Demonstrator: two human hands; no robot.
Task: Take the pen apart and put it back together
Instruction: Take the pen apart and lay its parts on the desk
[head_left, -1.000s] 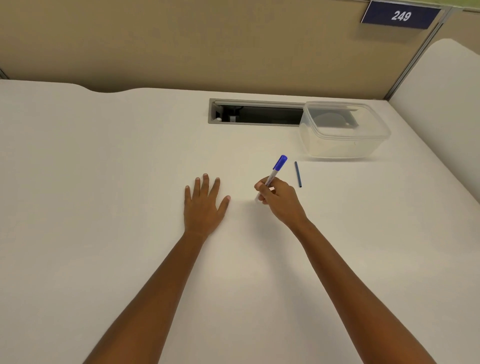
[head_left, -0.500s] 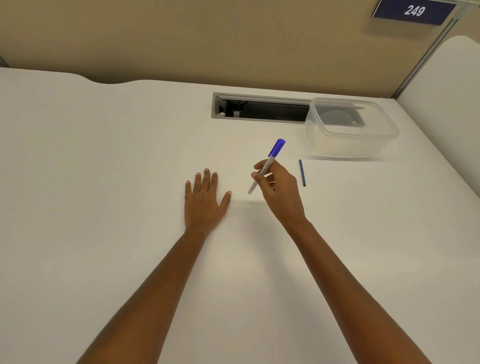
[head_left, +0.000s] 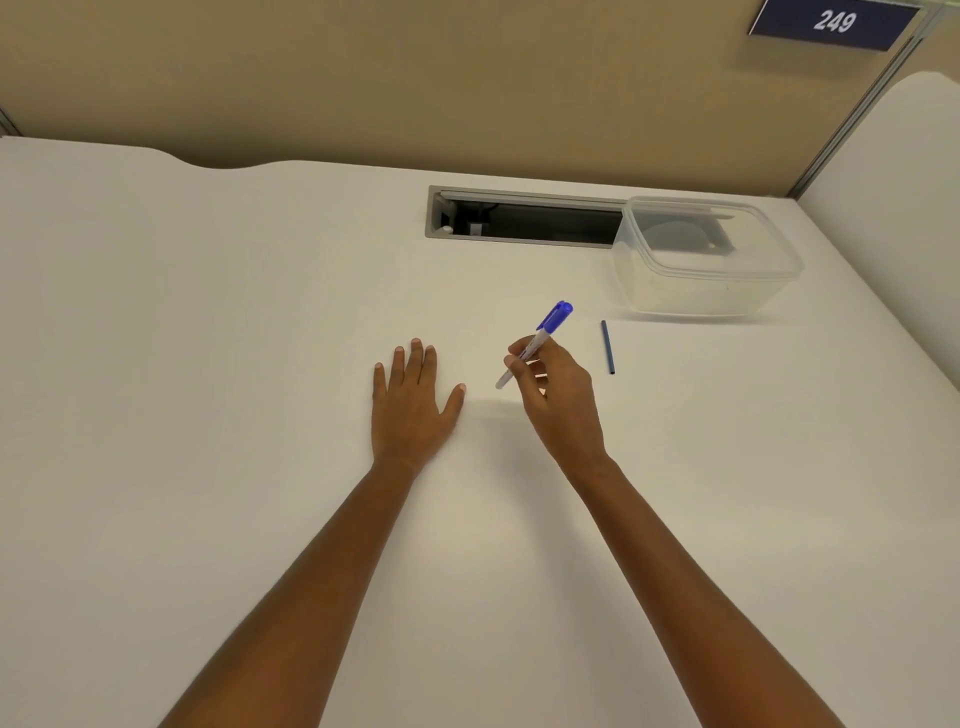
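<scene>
My right hand (head_left: 558, 400) pinches a pen (head_left: 537, 340) with a white barrel and a blue cap, lifted off the white desk and tilted, cap end up and to the right. Its lower end points down toward the gap between my hands. A thin dark blue rod (head_left: 607, 346), like a pen refill, lies on the desk just right of my right hand, apart from it. My left hand (head_left: 413, 402) rests flat on the desk, palm down, fingers spread, holding nothing.
A clear plastic container (head_left: 706, 260) stands at the back right of the desk (head_left: 208, 415). Beside it is a grey cable slot (head_left: 519, 218) cut into the desk. A beige partition with a sign reading 249 (head_left: 834, 22) backs the desk.
My right hand has lifted the pen off the desk and raised it slightly. My left hand has stayed flat in place. The blue rod has not moved.
</scene>
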